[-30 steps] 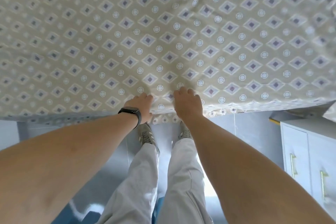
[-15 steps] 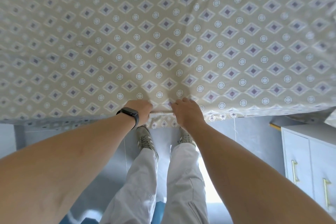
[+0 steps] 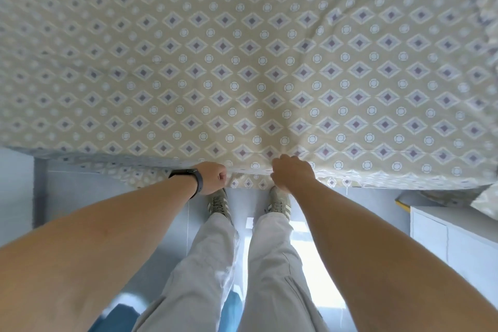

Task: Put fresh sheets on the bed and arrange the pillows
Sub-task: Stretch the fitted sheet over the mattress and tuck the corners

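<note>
A beige sheet (image 3: 242, 62) printed with purple diamonds and white circles covers the whole bed in front of me. Its near edge hangs over the bed's side just above my shoes. My left hand (image 3: 214, 177), with a black band on the wrist, grips that edge with curled fingers. Close beside it, my right hand (image 3: 292, 172) grips the same edge, and the cloth puckers into folds above my knuckles. No pillows are in view.
A white cabinet (image 3: 455, 240) with drawers stands at the right, near the bed's corner, where the sheet bunches and droops. The floor under me is glossy blue-grey tile (image 3: 80, 191). My legs in light trousers stand against the bed's side.
Both hands have pulled the sheet's edge back toward me and down over the bed's side, and their fingers have curled from lying on the sheet into fists on its hem.
</note>
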Demonstrator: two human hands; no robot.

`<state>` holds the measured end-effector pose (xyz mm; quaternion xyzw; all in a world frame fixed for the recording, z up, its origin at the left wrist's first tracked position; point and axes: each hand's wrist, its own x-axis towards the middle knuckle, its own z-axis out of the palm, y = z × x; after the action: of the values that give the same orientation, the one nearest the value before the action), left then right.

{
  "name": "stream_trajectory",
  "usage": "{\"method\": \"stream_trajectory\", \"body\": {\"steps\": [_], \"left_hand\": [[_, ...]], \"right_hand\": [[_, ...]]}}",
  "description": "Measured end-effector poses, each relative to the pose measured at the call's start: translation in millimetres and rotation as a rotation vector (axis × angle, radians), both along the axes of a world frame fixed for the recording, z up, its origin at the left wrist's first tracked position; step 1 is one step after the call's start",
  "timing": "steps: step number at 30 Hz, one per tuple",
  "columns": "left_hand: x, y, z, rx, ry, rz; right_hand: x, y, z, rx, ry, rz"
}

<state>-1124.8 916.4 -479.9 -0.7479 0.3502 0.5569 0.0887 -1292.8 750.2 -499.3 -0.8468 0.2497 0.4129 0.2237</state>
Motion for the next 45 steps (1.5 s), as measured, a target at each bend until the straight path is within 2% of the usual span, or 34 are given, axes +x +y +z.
{"method": "stream_trajectory", "body": {"steps": [3,7,13,19,23,27,30,36,45], "left_hand": [[27.1,19.0,16.4,-0.003,-0.029,0.103],[72.9,63.5,25.6,-0.061,-0.107,0.419],[175.8,168.1,-7.4,0.091,-0.176,0.912],[267.3,267.8,-43.2,0.207,0.0,1.381],[302.5,278.1,-62.1,0.137,0.073,1.615],[321.0,281.2,-65.3,0.114,0.166,1.833],[330.5,289.9,-64.9,0.141,0.204,1.941],[342.3,300.8,-75.2,0.056,0.217,2.084],[341.6,314.2,-71.8,0.124,0.204,1.982]], "right_hand": [[37.7,0.8,21.5,0.005,0.048,0.056],[117.0,31.7,44.1,-0.005,-0.021,0.138],[238.5,150.4,31.9,0.023,-0.218,0.159],[335.1,274.4,-14.3,-0.126,-0.256,0.195],[372.7,300.1,-28.4,-0.225,-0.234,0.272],[386.1,307.7,-32.0,-0.208,-0.182,0.305],[388.0,313.9,-34.2,-0.195,-0.172,0.367],[400.6,316.4,-36.4,-0.21,-0.134,0.433],[396.9,326.1,-31.9,-0.097,-0.062,0.328]]}}
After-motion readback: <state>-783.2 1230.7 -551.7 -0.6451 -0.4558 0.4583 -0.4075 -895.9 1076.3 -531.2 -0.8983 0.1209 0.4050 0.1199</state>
